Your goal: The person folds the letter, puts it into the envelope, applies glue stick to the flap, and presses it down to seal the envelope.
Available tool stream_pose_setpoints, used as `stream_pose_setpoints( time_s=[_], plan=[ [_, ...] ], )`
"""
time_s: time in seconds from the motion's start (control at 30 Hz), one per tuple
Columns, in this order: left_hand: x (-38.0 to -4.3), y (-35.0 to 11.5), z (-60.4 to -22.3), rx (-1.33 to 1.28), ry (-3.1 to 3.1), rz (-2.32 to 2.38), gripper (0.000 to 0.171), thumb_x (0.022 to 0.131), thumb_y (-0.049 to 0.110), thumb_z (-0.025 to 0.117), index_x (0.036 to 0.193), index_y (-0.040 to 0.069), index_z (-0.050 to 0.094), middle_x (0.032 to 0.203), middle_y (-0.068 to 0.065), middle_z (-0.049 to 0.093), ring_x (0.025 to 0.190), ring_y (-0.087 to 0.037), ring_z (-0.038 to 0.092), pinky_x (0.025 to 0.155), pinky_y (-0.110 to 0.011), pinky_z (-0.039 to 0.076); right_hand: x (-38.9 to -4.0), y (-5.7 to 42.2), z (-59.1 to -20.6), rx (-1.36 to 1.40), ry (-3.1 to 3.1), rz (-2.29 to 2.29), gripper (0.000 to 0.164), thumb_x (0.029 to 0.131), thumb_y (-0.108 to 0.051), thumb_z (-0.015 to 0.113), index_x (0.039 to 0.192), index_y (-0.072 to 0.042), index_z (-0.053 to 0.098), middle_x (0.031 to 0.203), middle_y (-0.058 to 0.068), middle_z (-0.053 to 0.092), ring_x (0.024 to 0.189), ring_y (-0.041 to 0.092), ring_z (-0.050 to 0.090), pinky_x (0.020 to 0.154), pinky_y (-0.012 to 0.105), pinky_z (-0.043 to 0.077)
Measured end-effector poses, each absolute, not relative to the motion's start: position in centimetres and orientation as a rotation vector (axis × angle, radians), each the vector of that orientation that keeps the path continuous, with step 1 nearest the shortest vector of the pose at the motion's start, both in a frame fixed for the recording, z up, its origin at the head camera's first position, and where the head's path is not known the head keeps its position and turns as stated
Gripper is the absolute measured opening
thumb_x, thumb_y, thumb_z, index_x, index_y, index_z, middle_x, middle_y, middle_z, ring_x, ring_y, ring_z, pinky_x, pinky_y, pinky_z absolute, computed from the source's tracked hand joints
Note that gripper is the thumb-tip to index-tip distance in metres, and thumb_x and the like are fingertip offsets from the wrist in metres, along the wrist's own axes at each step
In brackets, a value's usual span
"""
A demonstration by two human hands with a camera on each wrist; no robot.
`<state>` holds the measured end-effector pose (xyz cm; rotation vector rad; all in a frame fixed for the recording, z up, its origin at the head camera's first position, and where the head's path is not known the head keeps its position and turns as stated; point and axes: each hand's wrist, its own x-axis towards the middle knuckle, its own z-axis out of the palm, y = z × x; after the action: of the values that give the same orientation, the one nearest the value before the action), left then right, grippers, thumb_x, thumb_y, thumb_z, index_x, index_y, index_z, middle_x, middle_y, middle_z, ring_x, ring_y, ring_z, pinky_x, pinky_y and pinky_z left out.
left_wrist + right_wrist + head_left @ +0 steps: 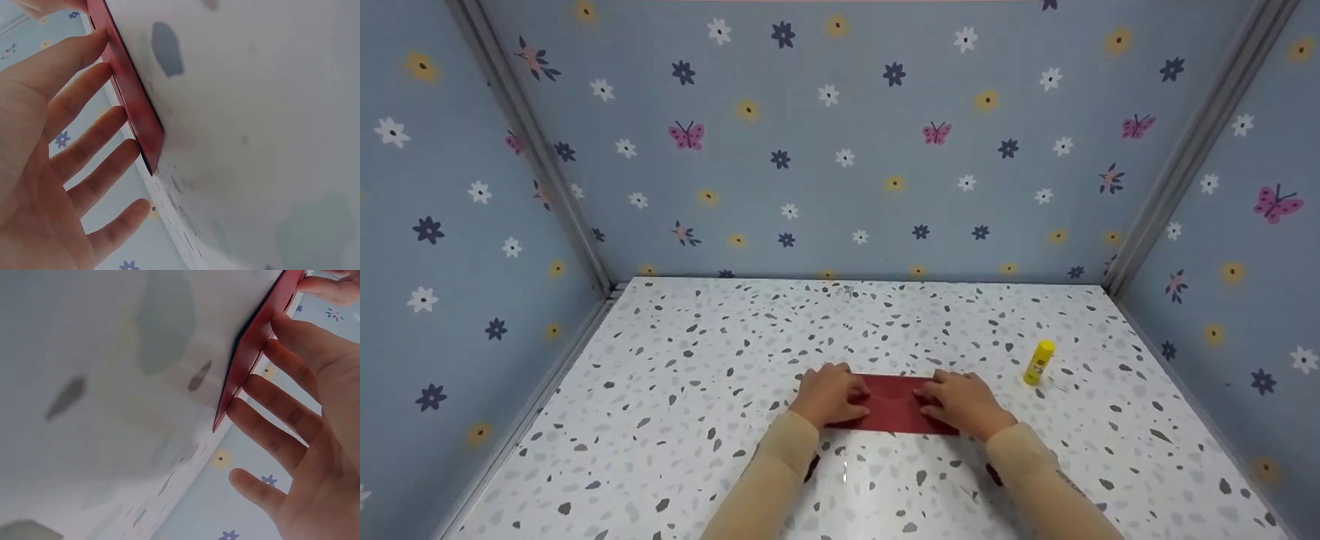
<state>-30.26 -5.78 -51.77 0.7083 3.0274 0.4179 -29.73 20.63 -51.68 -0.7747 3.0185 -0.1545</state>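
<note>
A flat red envelope (894, 424) with a curved flap line across it lies on the table, its long side running left to right. My left hand (826, 396) rests on its left end, thumb and fingertips touching the paper. On the right end, my right hand (964, 403) presses with its thumb and fingertips in the same way. In the left wrist view the fingers (84, 140) are spread and nearly straight along the envelope (132, 93), the little finger off it. The right wrist view has the right hand's fingers (281, 405) extended against the envelope (250, 349).
A yellow glue stick (1039, 363) stands on the speckled white table (720, 337), to the right of my right hand. Blue panels (840, 150) printed with flowers and butterflies enclose the table at the back and both sides.
</note>
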Motion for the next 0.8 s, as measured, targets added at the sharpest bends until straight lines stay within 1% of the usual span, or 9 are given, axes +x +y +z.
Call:
stream_pose_setpoints(
  time_s=[0.17, 0.37, 0.5, 0.67, 0.8],
  plan=[
    [-30.0, -5.8, -51.6, 0.697, 3.057, 0.375, 0.034, 0.083, 0.048, 0.079, 0.111, 0.029, 0.076, 0.098, 0.003, 0.06, 0.092, -0.021, 0.055, 0.083, -0.046, 0.045, -29.6, 21.3, -51.6, -0.721, 2.962, -0.29, 0.034, 0.093, -0.034, 0.073, 0.125, -0.023, 0.071, 0.101, -0.003, 0.055, 0.085, 0.015, 0.051, 0.078, 0.036, 0.05],
    [-30.0, -5.7, -51.5, 0.675, 3.049, 0.36, 0.034, 0.086, 0.048, 0.077, 0.114, 0.029, 0.075, 0.103, 0.0, 0.061, 0.096, -0.023, 0.056, 0.086, -0.049, 0.046, -29.9, 22.0, -51.7, -0.727, 2.975, -0.279, 0.038, 0.093, -0.037, 0.073, 0.128, -0.024, 0.069, 0.103, -0.004, 0.056, 0.086, 0.014, 0.053, 0.081, 0.036, 0.05],
    [-30.0, -5.7, -51.5, 0.657, 3.047, 0.371, 0.036, 0.085, 0.048, 0.077, 0.115, 0.028, 0.074, 0.103, 0.0, 0.061, 0.095, -0.024, 0.057, 0.084, -0.049, 0.048, -30.0, 22.2, -51.7, -0.674, 2.96, -0.323, 0.039, 0.092, -0.038, 0.073, 0.129, -0.025, 0.068, 0.103, -0.005, 0.055, 0.088, 0.014, 0.052, 0.082, 0.037, 0.05],
    [-30.0, -5.6, -51.4, 0.619, 3.046, 0.349, 0.039, 0.084, 0.05, 0.078, 0.115, 0.027, 0.074, 0.098, 0.001, 0.06, 0.092, -0.024, 0.057, 0.083, -0.048, 0.048, -30.0, 22.3, -51.8, -0.618, 2.942, -0.385, 0.037, 0.091, -0.037, 0.075, 0.125, -0.024, 0.068, 0.104, -0.007, 0.054, 0.093, 0.012, 0.053, 0.087, 0.036, 0.051],
    [-30.1, -5.6, -51.4, 0.579, 3.053, 0.343, 0.041, 0.082, 0.051, 0.079, 0.113, 0.025, 0.074, 0.094, 0.001, 0.059, 0.089, -0.023, 0.057, 0.081, -0.047, 0.048, -30.0, 22.2, -51.9, -0.625, 2.948, -0.387, 0.034, 0.091, -0.036, 0.075, 0.122, -0.02, 0.069, 0.104, -0.007, 0.054, 0.095, 0.012, 0.054, 0.088, 0.035, 0.051]
  ],
)
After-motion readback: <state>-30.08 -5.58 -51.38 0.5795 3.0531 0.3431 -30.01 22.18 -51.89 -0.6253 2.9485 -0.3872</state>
